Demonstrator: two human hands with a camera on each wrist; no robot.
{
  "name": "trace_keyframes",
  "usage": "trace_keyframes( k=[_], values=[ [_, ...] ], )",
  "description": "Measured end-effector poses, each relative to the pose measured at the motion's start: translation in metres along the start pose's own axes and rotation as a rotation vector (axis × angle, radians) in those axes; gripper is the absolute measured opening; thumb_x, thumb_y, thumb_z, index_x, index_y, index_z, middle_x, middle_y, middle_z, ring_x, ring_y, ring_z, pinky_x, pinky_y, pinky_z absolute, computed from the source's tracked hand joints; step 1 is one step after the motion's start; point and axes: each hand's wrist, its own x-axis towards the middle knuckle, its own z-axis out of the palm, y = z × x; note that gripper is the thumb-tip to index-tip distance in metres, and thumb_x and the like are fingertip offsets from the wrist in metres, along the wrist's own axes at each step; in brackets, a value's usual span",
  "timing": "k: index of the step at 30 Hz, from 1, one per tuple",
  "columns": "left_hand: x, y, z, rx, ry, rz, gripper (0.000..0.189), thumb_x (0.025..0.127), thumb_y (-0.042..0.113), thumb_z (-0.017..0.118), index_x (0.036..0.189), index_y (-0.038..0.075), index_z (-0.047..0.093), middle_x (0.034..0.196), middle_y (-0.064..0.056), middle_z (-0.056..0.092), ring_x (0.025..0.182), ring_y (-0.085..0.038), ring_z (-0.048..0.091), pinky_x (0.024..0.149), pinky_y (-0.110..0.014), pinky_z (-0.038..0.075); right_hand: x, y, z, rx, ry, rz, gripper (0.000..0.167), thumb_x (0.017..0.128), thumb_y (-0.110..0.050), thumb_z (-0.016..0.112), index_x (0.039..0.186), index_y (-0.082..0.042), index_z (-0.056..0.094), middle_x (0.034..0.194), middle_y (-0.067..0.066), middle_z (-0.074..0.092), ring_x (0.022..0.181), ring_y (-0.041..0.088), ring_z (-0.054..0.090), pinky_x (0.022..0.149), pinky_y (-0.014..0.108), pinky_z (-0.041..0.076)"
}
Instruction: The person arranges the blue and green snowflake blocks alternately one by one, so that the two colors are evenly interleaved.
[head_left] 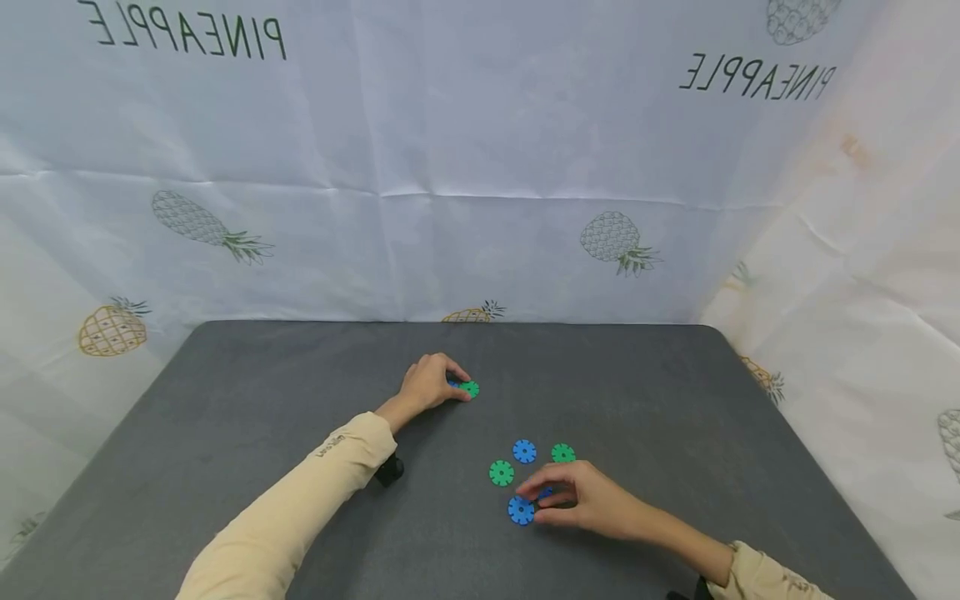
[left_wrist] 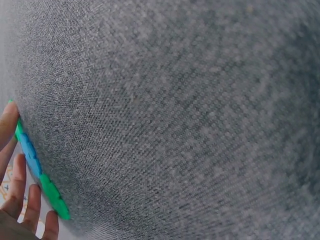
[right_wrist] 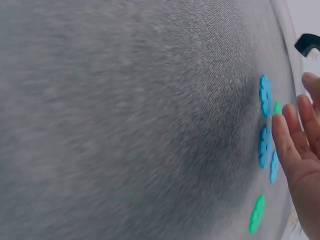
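My left hand (head_left: pixel 429 385) is at the far middle of the table, its fingertips gripping a short row of notched plastic discs. In the left wrist view the row runs green, blue (left_wrist: pixel 31 156), green (left_wrist: pixel 54 196), edge to edge and close over the cloth. Nearer me, my right hand (head_left: pixel 592 500) hovers with loosely bent fingers over the loose discs. Its thumb and fingertips are right by a blue disc (head_left: pixel 521 510). Another blue disc (head_left: pixel 546 493) is partly hidden under the fingers. In the right wrist view, nothing lies between the fingers (right_wrist: pixel 286 137).
A blue disc (head_left: pixel 524 451), a green disc (head_left: pixel 502 472) and another green disc (head_left: pixel 563 452) lie around the right hand. The dark grey table (head_left: pixel 637 375) ends at a white curtain (head_left: pixel 510 150) with pineapple prints.
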Motion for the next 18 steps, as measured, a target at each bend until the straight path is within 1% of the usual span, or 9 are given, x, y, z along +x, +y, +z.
trace_keyframes(
  k=[5, 8, 11, 16, 18],
  values=[
    [0.001, 0.001, 0.003, -0.005, 0.0, -0.001, 0.024, 0.072, 0.026, 0.086, 0.093, 0.017, 0.079, 0.107, -0.004, 0.068, 0.09, -0.022, 0.064, 0.07, -0.035, 0.052, 0.014, -0.001, 0.005, -0.052, -0.035, 0.008, 0.028, 0.09, -0.012, 0.068, 0.116, -0.003, 0.066, 0.114, 0.011, 0.066, 0.108, 0.015, 0.062, 0.087, 0.026, 0.051],
    [0.002, 0.002, 0.003, -0.009, 0.0, 0.001, 0.024, 0.072, 0.025, 0.085, 0.094, 0.017, 0.079, 0.107, -0.004, 0.068, 0.091, -0.022, 0.064, 0.073, -0.037, 0.052, 0.019, -0.001, 0.007, -0.089, -0.043, 0.006, 0.026, 0.09, -0.011, 0.068, 0.115, -0.004, 0.067, 0.114, 0.008, 0.066, 0.106, 0.015, 0.062, 0.087, 0.026, 0.051],
    [0.002, 0.002, 0.003, -0.013, 0.0, -0.002, 0.023, 0.072, 0.025, 0.086, 0.093, 0.017, 0.079, 0.107, -0.004, 0.069, 0.09, -0.022, 0.064, 0.073, -0.037, 0.051, 0.022, 0.0, 0.009, -0.111, -0.061, -0.031, 0.025, 0.089, -0.009, 0.069, 0.114, -0.003, 0.067, 0.112, 0.007, 0.066, 0.103, 0.016, 0.063, 0.085, 0.027, 0.053],
    [0.002, 0.0, 0.003, -0.006, -0.001, -0.012, 0.023, 0.072, 0.025, 0.086, 0.092, 0.017, 0.079, 0.107, -0.003, 0.069, 0.091, -0.022, 0.064, 0.073, -0.037, 0.052, 0.025, 0.001, 0.013, -0.172, -0.079, -0.14, 0.024, 0.089, -0.007, 0.069, 0.112, -0.004, 0.068, 0.109, 0.006, 0.066, 0.098, 0.016, 0.065, 0.082, 0.027, 0.054],
    [0.002, -0.001, 0.003, -0.003, 0.001, -0.016, 0.023, 0.071, 0.025, 0.086, 0.092, 0.017, 0.079, 0.106, -0.003, 0.069, 0.091, -0.022, 0.064, 0.074, -0.037, 0.052, 0.026, 0.001, 0.013, -0.177, -0.089, -0.155, 0.024, 0.089, -0.008, 0.069, 0.113, -0.005, 0.068, 0.109, 0.005, 0.066, 0.098, 0.014, 0.064, 0.082, 0.027, 0.054]
  ],
)
